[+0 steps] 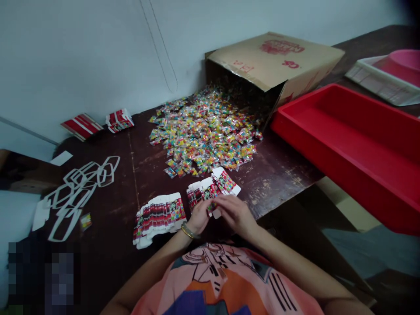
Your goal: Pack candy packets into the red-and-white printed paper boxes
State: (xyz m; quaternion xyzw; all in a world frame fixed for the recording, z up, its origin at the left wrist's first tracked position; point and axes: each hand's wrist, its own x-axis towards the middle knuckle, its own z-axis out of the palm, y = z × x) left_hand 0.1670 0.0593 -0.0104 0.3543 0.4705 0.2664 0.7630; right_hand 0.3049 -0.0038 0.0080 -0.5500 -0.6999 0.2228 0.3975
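Note:
Both hands meet at the near edge of a dark wooden table [141, 175]. My left hand [199, 216], with a gold bangle at the wrist, and my right hand [234, 212] are closed together on a small flat printed carton [213, 208]. Just beyond them lies a fanned row of the same flat cartons [212, 186]. A second fanned stack of cartons [159, 216] lies to the left of my left hand. A big heap of small colourful wrapped candies [206, 131] spreads across the table farther back.
An open cardboard box [278, 61] lies on its side behind the candies. A red plastic tray [354, 144] stands at the right, with a white tray [377, 81] holding a pink bowl [402, 63] beyond. White paper cut-outs [78, 188] and red-striped stacks [98, 123] lie at the left.

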